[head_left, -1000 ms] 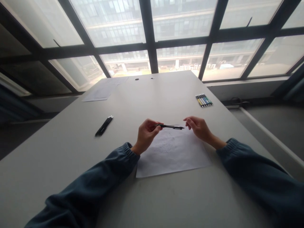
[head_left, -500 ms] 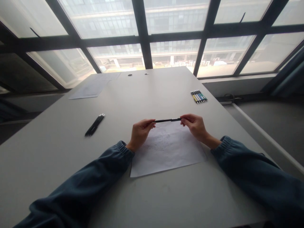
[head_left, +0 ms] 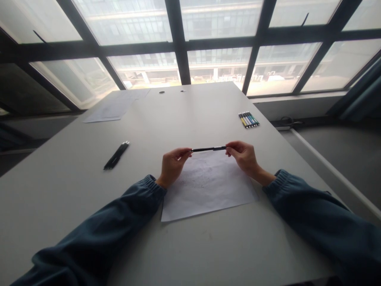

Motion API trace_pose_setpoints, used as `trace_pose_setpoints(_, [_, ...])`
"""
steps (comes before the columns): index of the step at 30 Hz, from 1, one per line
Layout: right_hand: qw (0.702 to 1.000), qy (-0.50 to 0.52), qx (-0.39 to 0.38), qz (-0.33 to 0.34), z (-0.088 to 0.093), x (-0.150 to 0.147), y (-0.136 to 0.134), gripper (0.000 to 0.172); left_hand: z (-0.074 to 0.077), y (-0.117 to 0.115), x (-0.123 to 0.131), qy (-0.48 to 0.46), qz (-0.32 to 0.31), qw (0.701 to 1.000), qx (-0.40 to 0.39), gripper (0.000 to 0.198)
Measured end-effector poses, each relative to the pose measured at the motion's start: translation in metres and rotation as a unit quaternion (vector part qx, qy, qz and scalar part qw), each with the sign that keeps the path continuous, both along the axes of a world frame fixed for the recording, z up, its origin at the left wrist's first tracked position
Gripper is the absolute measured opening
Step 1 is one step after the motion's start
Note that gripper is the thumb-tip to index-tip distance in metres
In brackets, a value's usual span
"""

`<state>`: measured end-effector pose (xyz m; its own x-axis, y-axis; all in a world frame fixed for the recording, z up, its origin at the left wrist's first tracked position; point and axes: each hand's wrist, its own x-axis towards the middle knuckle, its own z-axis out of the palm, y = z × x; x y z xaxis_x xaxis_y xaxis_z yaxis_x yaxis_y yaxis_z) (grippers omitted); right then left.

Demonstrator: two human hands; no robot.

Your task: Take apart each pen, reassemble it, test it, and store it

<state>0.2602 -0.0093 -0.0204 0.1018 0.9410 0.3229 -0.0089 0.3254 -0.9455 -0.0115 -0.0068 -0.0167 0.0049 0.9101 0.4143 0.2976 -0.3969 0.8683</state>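
since a second ago, in the head view, my right hand (head_left: 243,158) has met the slim black pen (head_left: 206,149), which i hold level above the far edge of the paper (head_left: 214,190). fingers (head_left: 234,145) pinched nearly closed, my left hand (head_left: 172,163) grips its left end and my right its right end. a pale strip shows toward its right. on the surface (head_left: 193,250), black pens (head_left: 116,155) lie leftward, coloured pens (head_left: 249,119) rightward.

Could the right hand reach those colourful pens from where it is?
Probably yes: the colourful pens lie beyond the right hand, with nothing seen between them. That hand pinches one end of a black pen, though, so it would likely need to let go first.
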Motion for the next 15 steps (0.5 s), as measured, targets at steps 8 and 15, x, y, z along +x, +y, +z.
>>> trace_pose_setpoints(8, [1.000,-0.025,0.006,-0.012,-0.0005,0.0002,-0.0008,0.024,0.0002,0.0005,-0.0007,0.012,-0.005,1.000,0.008,0.028])
trace_pose_setpoints(15, [0.999,-0.030,0.010,-0.014,0.0010,-0.0002,-0.0011,0.020,0.0016,-0.0004,-0.0001,0.015,-0.011,1.000,0.023,0.022])
